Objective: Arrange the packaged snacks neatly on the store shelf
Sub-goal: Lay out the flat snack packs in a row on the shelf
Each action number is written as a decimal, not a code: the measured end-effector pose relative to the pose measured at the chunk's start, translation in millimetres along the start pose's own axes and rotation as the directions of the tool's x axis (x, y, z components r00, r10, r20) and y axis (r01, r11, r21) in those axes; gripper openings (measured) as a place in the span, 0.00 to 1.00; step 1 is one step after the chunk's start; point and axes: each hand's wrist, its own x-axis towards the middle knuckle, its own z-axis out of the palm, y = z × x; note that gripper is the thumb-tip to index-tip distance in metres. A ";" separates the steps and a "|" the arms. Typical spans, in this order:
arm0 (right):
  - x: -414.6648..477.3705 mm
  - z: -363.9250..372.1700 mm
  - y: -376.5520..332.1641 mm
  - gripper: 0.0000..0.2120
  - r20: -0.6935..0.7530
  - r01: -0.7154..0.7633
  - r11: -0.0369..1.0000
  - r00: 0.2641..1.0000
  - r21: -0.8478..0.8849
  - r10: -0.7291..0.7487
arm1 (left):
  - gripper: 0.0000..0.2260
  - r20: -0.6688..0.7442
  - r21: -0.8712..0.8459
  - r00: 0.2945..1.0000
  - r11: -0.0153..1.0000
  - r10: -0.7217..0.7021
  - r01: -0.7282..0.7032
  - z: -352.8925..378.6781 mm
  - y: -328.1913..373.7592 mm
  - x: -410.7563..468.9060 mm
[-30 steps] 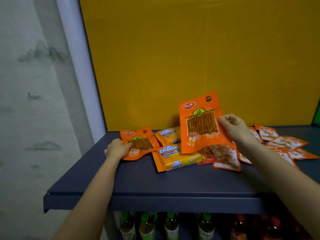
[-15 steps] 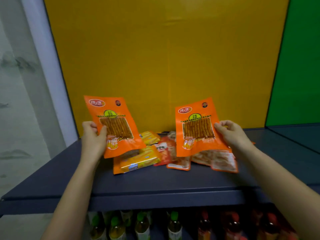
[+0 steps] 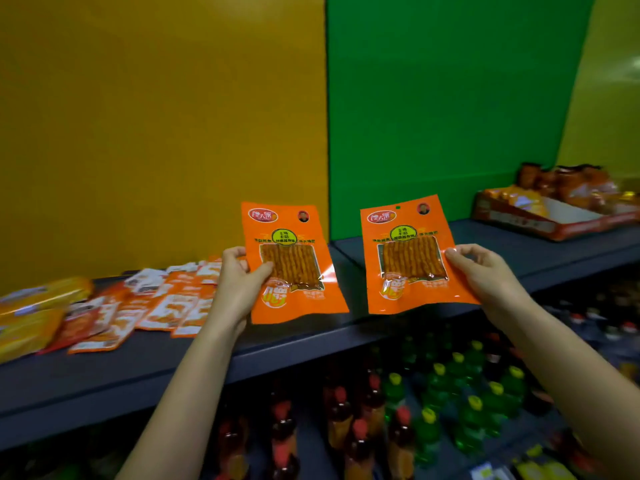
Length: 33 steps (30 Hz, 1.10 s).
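— Behind the dark grey metal shelf (image 3: pixel 180 362) the back wall is split into a mustard-yellow panel (image 3: pixel 156 116) and a bright green panel (image 3: pixel 450 98), meeting right about where the person stands.

— And what are they holding?

— Two flat orange plastic snack packets with clear windows showing reddish-brown strips. The left hand (image 3: pixel 239 282) pinches the left packet (image 3: pixel 291 265) by its left edge, thumb on the front over the window, fingers behind. The right hand (image 3: pixel 485 271) grips the right packet (image 3: pixel 412 254) by its right edge the same way. Both packets are held upright, faces toward the person, side by side with a small gap between them, just above the shelf's front edge.

— Anything else on that shelf?

— Toward the left end there's a loose spread of small orange-and-white sachets (image 3: pixel 166 306) lying flat and overlapping, and at the far left edge some yellow wafer packs (image 3: pixel 31 317), blurred. Toward the right end, against the back, sits an open orange cardboard display tray (image 3: pixel 554 223) with more orange bags (image 3: pixel 568 181) in it.

— Below?

— Rows of drink bottles on the lower level: red-capped amber bottles (image 3: pixel 346 431) nearer the middle, green bottles with yellow caps (image 3: pixel 464 400) to their right.
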 end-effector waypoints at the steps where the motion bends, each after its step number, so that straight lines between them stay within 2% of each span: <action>1: 0.2 -23.2 4.8 0.06 -0.023 -0.019 1.000 1.000 0.002 0.019 | 0.15 0.025 -0.021 1.000 1.000 -0.008 0.009 24.3 -3.9 -4.0; 4: 3.2 -87.0 20.0 0.05 -0.120 -0.066 0.998 0.991 0.006 0.066 | 0.15 0.103 -0.059 0.994 0.998 -0.028 0.035 93.1 -12.3 -12.1; 11: 22.8 -199.4 50.4 0.05 -0.323 -0.062 0.998 0.945 -0.012 0.055 | 0.15 0.293 -0.065 0.956 0.996 -0.035 0.056 225.7 -18.6 -15.6; 19: 68.2 -292.1 71.8 0.05 -0.421 -0.059 0.998 0.906 -0.024 0.044 | 0.16 0.421 -0.127 0.907 0.989 -0.020 0.081 360.5 -41.5 -0.5; 26: 142.7 -385.2 91.6 0.04 -0.490 -0.065 0.998 0.871 -0.026 0.044 | 0.16 0.489 -0.176 0.872 0.981 0.018 0.078 507.3 -54.1 19.7; 33: 195.6 -499.3 115.1 0.04 -0.588 -0.076 0.997 0.808 -0.026 0.046 | 0.13 0.609 -0.192 0.787 0.981 0.094 0.031 655.1 -61.5 21.0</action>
